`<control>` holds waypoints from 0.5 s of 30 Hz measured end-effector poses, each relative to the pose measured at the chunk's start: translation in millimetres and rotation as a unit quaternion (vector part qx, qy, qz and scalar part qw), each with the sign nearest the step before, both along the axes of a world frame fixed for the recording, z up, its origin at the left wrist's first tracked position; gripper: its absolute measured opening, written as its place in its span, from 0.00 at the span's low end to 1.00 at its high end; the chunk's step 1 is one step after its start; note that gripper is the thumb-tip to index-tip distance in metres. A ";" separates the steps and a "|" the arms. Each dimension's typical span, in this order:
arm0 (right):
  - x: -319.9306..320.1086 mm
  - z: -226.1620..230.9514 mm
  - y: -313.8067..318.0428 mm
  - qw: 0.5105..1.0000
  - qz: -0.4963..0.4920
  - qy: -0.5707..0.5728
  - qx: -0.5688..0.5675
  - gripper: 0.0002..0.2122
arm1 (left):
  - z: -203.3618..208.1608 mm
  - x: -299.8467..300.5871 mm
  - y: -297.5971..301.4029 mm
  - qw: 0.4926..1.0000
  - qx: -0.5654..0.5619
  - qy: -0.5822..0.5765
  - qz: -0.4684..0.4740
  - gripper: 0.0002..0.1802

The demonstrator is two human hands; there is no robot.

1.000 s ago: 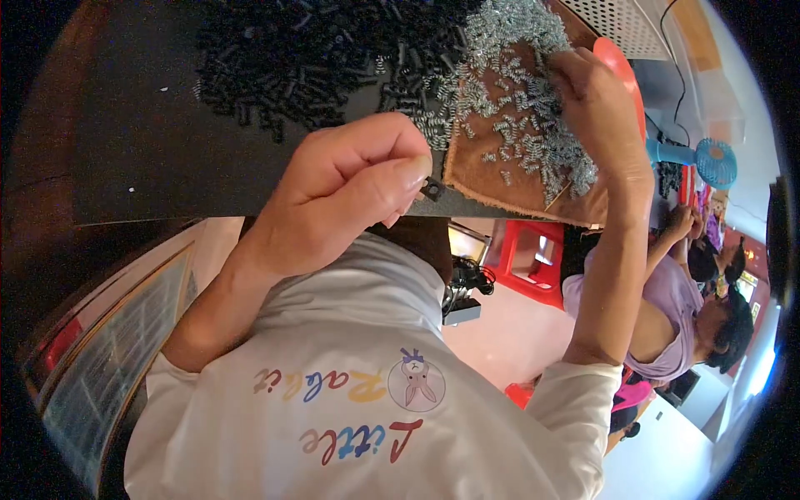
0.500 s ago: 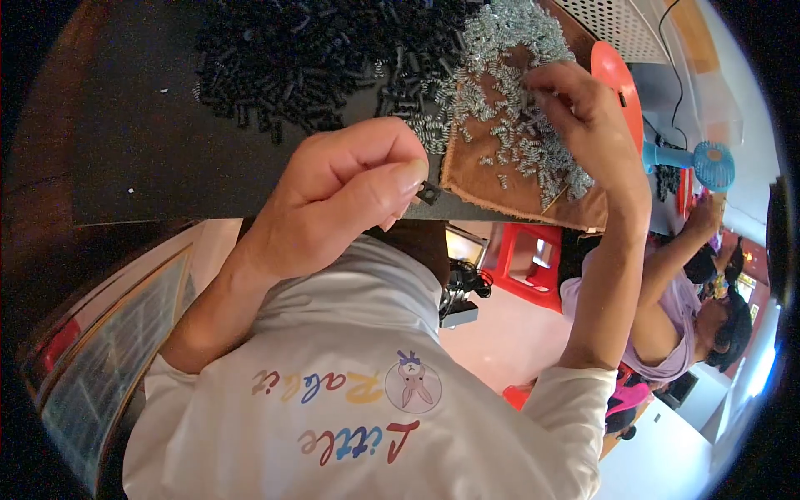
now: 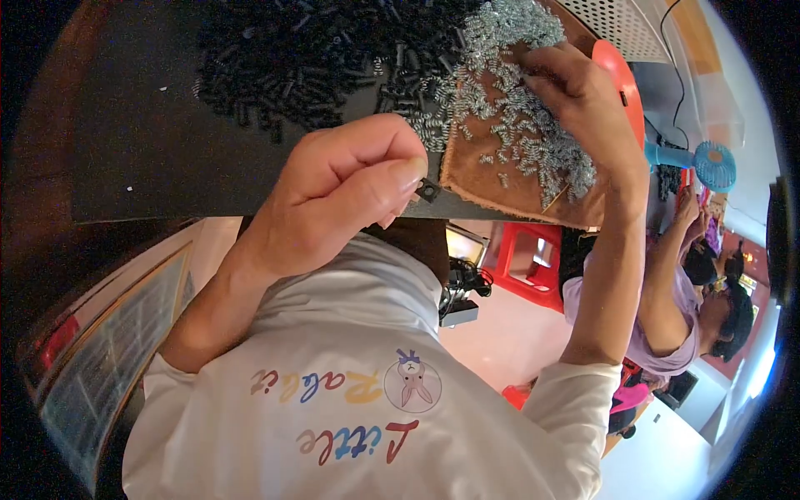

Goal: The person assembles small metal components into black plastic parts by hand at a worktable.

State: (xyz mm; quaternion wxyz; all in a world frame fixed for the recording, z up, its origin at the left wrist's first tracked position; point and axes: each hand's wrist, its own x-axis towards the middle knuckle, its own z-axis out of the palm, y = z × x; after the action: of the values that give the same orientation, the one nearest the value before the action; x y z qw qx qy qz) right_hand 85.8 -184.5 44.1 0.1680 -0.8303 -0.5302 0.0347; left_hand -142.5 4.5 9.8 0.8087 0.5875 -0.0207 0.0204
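Observation:
My left hand [image 3: 346,196] is closed in a pinch on a small black plastic part [image 3: 427,191], whose end with a hole sticks out past the thumb and fingertip. It is held just above the table's near edge. Over to the right, my right hand [image 3: 579,96] hangs above a heap of small silver coil springs [image 3: 512,42]. Its thumb and fingers are drawn together among the springs; what lies between them is hidden. The springs are spread on a brown cloth [image 3: 477,171].
A big pile of small black parts [image 3: 292,62] covers the back of the dark table [image 3: 158,175]. A round orange-red object [image 3: 618,75] and a blue handheld fan [image 3: 713,165] are at the right. Beyond my right arm sits another person [image 3: 671,317]. A red stool [image 3: 527,265] stands below.
My right hand has shifted slightly up and away over the springs. My left hand keeps the black part in nearly the same place. The other person's arm has moved a little.

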 end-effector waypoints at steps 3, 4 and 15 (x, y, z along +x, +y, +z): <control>0.3 -4.0 0.7 1.000 -0.022 -0.015 0.006 0.09 | 0.6 1.5 0.1 1.000 -0.001 -0.004 0.000 0.11; -0.3 -4.0 1.1 1.000 -0.021 -0.014 0.005 0.09 | 1.1 2.0 0.0 1.000 -0.004 -0.008 -0.001 0.11; -31.3 17.9 2.6 0.975 -0.168 0.133 0.062 0.08 | -0.1 5.2 -1.6 0.998 -0.053 0.014 0.022 0.12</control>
State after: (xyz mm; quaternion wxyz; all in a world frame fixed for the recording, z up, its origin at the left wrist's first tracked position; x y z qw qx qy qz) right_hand 54.6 -181.9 62.0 0.2919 -0.8835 -0.3568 0.0829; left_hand -137.3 2.9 9.7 0.8382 0.5444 0.0048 0.0313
